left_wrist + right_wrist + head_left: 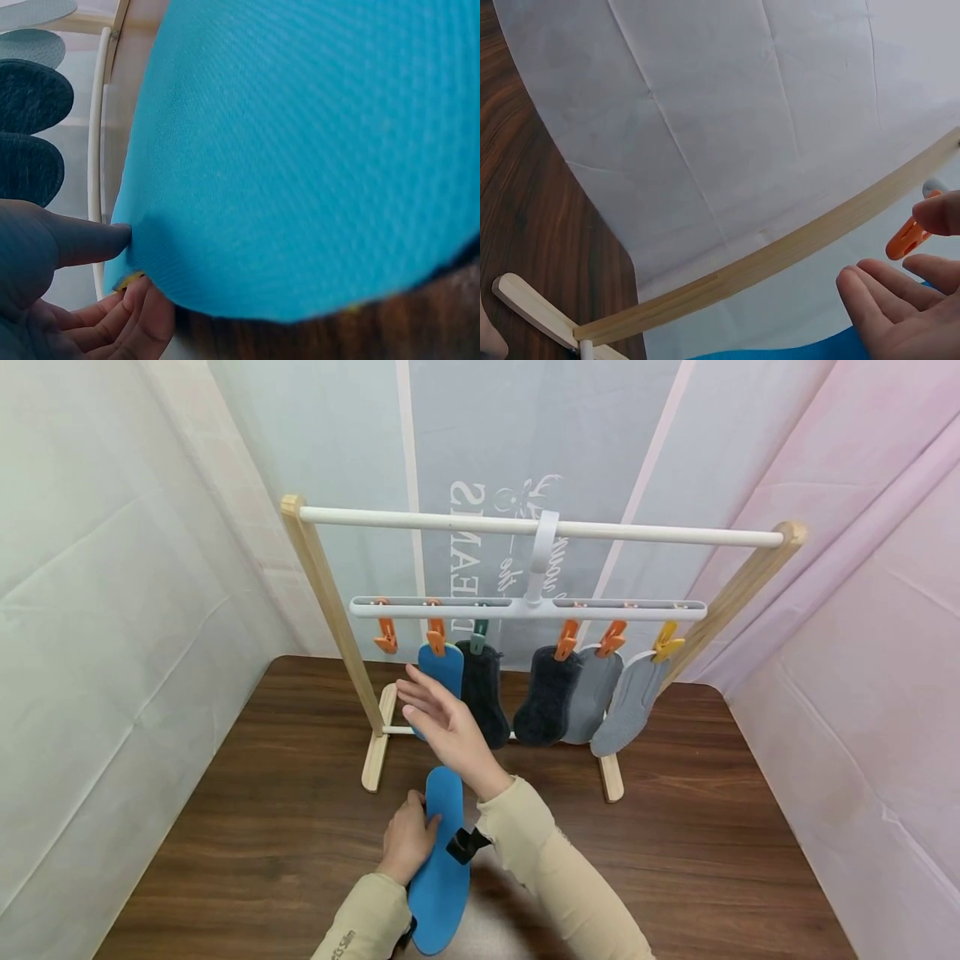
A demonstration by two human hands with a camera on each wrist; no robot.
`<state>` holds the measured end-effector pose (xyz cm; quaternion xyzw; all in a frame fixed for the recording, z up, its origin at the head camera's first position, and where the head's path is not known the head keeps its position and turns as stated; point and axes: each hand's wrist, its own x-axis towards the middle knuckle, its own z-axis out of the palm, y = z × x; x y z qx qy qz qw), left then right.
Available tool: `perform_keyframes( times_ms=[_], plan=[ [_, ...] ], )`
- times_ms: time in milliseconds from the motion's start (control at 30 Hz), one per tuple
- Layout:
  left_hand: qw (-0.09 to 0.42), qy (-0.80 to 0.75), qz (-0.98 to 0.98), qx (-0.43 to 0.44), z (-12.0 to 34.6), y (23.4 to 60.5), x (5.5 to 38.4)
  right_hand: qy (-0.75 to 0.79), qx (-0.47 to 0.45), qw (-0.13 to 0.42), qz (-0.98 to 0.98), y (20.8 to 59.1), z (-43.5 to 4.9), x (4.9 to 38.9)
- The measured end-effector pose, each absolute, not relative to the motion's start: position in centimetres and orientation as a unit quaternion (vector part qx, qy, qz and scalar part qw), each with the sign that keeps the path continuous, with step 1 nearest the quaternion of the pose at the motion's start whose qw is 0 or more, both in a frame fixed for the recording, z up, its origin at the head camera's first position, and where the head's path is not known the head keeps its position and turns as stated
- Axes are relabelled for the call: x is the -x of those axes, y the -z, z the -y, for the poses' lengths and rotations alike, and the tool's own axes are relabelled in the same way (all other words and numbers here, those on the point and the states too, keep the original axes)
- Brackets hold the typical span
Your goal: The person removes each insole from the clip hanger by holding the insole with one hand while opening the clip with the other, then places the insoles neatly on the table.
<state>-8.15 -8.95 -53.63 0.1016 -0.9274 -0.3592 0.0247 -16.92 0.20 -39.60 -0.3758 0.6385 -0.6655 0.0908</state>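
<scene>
blue insole [441, 902]: over desk [712, 877] near edge | left hand [407, 839]: pinching that insole's left side, thumb on its face | right hand [453, 727]: fingers extended, grasping nothing, before hanging blue insole [442, 667] | hanger [442, 608]: orange clip [386, 633] at left end | wooden rack [330, 602]: toward desk's far edge

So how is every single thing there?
Left hand, holding the loose blue insole
Loose blue insole, unclipped
Right hand, fingers outstretched, holding nothing
Leftmost orange clip, hanging without an insole
Other three orange clips, gripping insoles
Green clip, gripping a dark insole
Yellow clip, gripping a grey insole
Hanging blue insole, clipped
Other dark insole, clipped
Other grey insole, clipped
Hanger, hooked over white bar
Rack, upright
</scene>
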Motion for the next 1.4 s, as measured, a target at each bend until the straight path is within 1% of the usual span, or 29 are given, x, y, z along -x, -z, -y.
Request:
perform_keyframes(
  times_ms=[100,200,233,267,400,433,467,500,800,933,967,1033,1200,1233,1267,1400],
  plan=[
    [0.027,0.353,0.929,-0.104,8.8,53.6,8.1,0.664,0.36,0.112,-0.646,36.4,-1.0,14.9],
    [0.029,0.346,0.932,-0.106,8.7,53.6,8.1,0.654,0.358,0.118,-0.656,36.0,-1.4,14.4],
    [0.031,0.343,0.933,-0.105,8.7,53.6,8.1,0.653,0.361,0.118,-0.655,36.3,-1.4,14.5],
    [0.032,0.339,0.934,-0.105,8.7,53.7,8.1,0.651,0.367,0.108,-0.656,38.8,-1.0,15.9],
    [0.031,0.331,0.937,-0.106,8.5,53.7,8.1,0.661,0.389,0.101,-0.634,41.4,-1.0,17.4],
    [0.03,0.328,0.938,-0.106,8.5,53.7,8.1,0.654,0.395,0.096,-0.638,41.5,-1.0,17.5],
    [0.029,0.326,0.939,-0.105,8.5,53.6,8.1,0.652,0.404,0.084,-0.636,42.4,-0.9,18.2],
    [0.03,0.323,0.94,-0.106,8.5,53.6,8.1,0.658,0.405,0.091,-0.629,40.7,-1.4,17.2],
    [0.045,0.311,0.946,-0.084,8.5,53.2,8.2,0.662,0.426,0.076,-0.612,39.1,-2.8,16.3],
    [0.057,0.296,0.951,-0.071,8.6,53.0,8.5,0.658,0.422,0.085,-0.618,38.2,-3.2,15.8],
    [0.059,0.29,0.953,-0.067,8.7,52.9,8.5,0.655,0.424,0.079,-0.62,40.2,-2.9,16.8],
    [0.063,0.283,0.955,-0.06,8.8,52.7,8.7,0.652,0.429,0.068,-0.621,41.2,-2.9,17.5],
    [0.085,0.298,0.949,-0.052,9.1,52.0,9.2,0.648,0.412,0.061,-0.637,40.7,-3.4,17.4],
    [0.091,0.302,0.948,-0.053,9.1,51.8,9.4,0.652,0.406,0.067,-0.637,39.6,-3.6,16.8],
    [0.097,0.303,0.946,-0.053,9.2,51.7,9.5,0.653,0.401,0.067,-0.639,39.4,-3.7,16.6],
    [0.123,0.304,0.944,-0.049,9.3,51.2,10.2,0.657,0.402,0.056,-0.635,39.2,-3.8,16.5]
  ],
)
